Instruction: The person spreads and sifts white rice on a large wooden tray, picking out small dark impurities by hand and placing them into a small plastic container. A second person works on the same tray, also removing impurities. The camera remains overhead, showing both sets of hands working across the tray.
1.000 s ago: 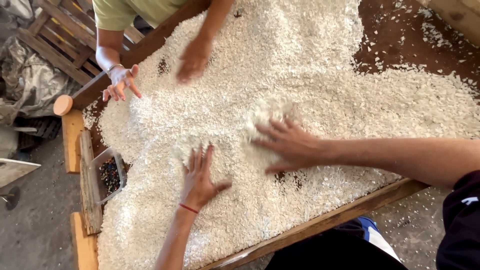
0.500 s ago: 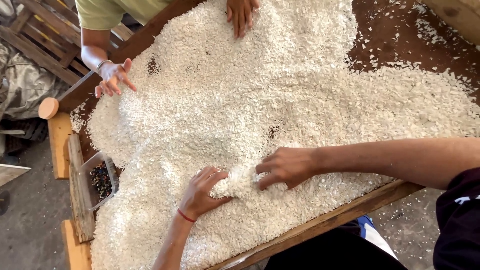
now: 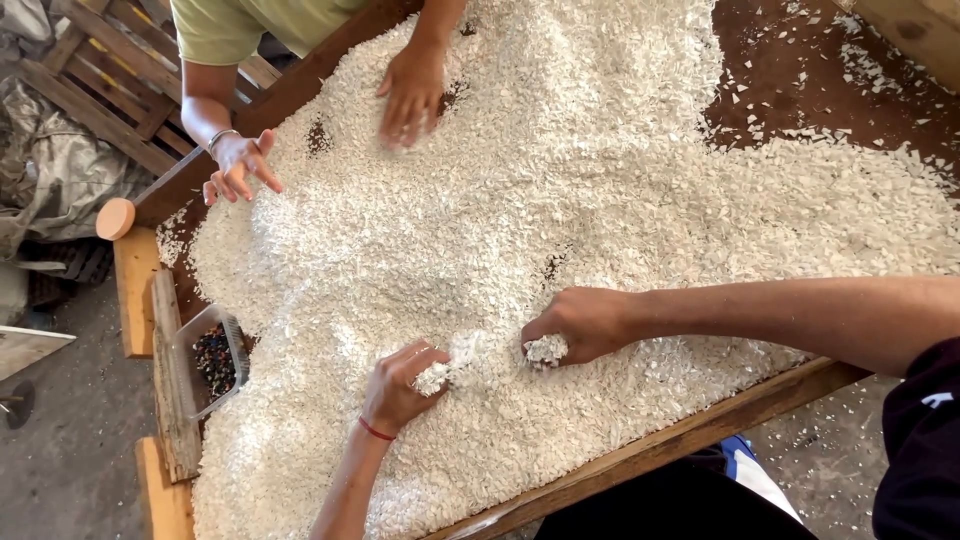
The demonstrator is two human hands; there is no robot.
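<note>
Matt white flakes [image 3: 600, 200], perhaps plastic; rough wooden frame [image 3: 690, 435].

Clear tub [image 3: 205, 365] w/ dark bits at left edge; wooden pallet [image 3: 95, 95] beyond.

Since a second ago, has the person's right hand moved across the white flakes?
Yes. The right hand has drawn back toward the near wooden edge of the table and curled closed, scooping white flakes close to the left hand.

A wooden-rimmed worktop [image 3: 700, 430] carries a thick layer of white chips [image 3: 560, 200]; bare brown board [image 3: 790, 60] shows at the far corner.
</note>
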